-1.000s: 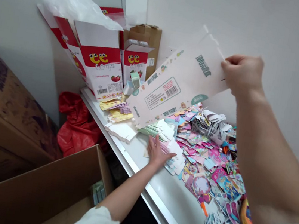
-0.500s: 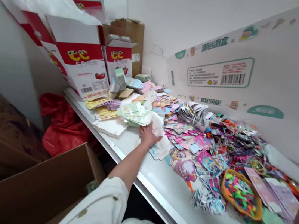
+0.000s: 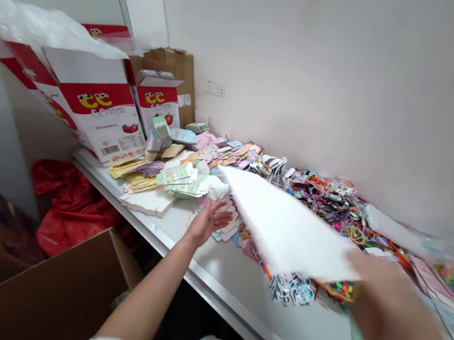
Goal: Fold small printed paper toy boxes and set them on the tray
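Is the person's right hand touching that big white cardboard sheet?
Touching. The head view shows the slightly blurred right hand pressed against the lower right corner of the large white card sheet, holding it up.

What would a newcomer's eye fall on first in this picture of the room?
A large white card sheet fills the middle of the view, held by the blurred right hand at lower right. Behind it, a long heap of colourful printed cards and stickers spreads along the white table. At the table's far left end stand red-and-white cardboard strawberry boxes.
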Action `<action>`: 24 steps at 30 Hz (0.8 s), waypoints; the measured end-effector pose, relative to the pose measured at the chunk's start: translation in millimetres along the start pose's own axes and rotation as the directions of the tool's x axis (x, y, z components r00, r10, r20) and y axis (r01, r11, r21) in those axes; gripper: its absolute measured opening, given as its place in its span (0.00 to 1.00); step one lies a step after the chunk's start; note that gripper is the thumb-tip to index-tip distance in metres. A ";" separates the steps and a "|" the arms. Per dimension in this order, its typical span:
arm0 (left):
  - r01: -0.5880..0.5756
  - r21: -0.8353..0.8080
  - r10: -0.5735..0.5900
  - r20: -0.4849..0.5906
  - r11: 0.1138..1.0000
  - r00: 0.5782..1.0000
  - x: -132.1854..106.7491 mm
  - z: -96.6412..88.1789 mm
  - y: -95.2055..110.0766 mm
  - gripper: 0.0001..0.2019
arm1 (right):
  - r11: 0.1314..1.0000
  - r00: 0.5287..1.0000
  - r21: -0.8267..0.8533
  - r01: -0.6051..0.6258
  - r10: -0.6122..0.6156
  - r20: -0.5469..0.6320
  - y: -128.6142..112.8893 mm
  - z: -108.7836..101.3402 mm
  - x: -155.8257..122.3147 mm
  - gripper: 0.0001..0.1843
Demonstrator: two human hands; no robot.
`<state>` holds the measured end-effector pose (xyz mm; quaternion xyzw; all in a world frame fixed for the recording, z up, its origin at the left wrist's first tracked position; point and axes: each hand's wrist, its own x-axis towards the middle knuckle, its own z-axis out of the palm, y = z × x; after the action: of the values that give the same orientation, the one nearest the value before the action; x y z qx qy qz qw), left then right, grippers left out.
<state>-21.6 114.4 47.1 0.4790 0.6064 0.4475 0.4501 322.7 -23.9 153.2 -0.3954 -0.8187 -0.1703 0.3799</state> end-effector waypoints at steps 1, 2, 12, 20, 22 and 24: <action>0.008 -0.210 0.001 0.047 0.978 0.999 -14.5 4.3 -4.2 0.36 | 0.992 0.992 0.055 0.116 -0.118 0.039 -11.5 20.3 -10.2 0.19; 0.051 -0.397 -0.018 0.086 0.916 0.996 -27.3 9.1 -10.3 0.36 | 0.969 0.975 0.135 0.207 -0.216 0.058 -24.5 40.5 -22.4 0.20; 0.278 -0.714 -0.210 0.185 0.643 0.960 -66.4 41.2 -59.7 0.18 | 0.747 0.739 0.259 -0.612 0.423 0.524 -43.1 141.8 -74.4 0.16; 0.191 -0.717 -0.141 0.129 0.671 0.982 -95.1 25.6 -30.4 0.19 | 0.053 0.448 0.587 -0.808 0.701 0.554 -25.1 169.9 -36.8 0.21; 0.164 -0.746 -0.142 0.093 0.645 0.985 -94.5 22.2 -29.4 0.17 | 0.119 0.472 0.604 -0.788 0.746 0.470 -28.0 169.7 -30.1 0.21; 0.110 -0.773 -0.142 0.025 0.625 0.989 -87.3 18.9 -29.1 0.17 | 0.239 0.474 0.546 -0.803 0.811 0.342 -25.1 172.0 -21.5 0.20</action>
<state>3.4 26.6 25.3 0.1883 0.3973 0.6402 0.6300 227.9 48.8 25.1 -0.5997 -0.4977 0.3390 0.5269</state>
